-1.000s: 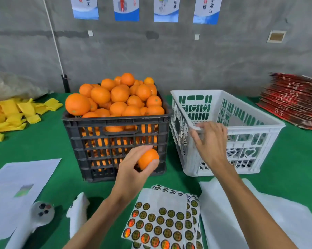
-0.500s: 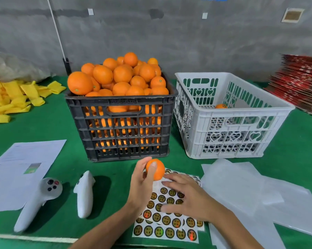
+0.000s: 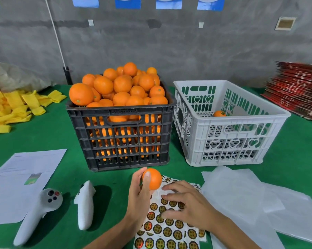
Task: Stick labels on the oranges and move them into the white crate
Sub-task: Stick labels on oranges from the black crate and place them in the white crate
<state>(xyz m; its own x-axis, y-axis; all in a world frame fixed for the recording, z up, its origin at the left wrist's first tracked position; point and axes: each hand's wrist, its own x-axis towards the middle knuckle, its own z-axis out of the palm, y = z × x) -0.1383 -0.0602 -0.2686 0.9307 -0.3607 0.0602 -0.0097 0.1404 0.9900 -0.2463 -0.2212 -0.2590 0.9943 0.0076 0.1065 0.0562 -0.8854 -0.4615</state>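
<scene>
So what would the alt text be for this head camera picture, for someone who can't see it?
A person's left hand holds an orange above a sticker sheet while the right hand rests on the sheet. Behind stand a black crate heaped with oranges and a white crate holding one.

bright even light, soft shadows (edges warped)

We see two white handheld controllers (image 3: pixel 38 212) (image 3: pixel 85 203) lying side by side on the green bench (image 3: pixel 44 133), a printed paper sheet (image 3: pixel 24 180) to their left, yellow foam sleeves (image 3: pixel 13 106) heaped at far left, translucent plastic sheets (image 3: pixel 250 200) at right, a stack of red packaging (image 3: pixel 297 88) at far right, and posters (image 3: pixel 127 2) on the grey wall.
</scene>
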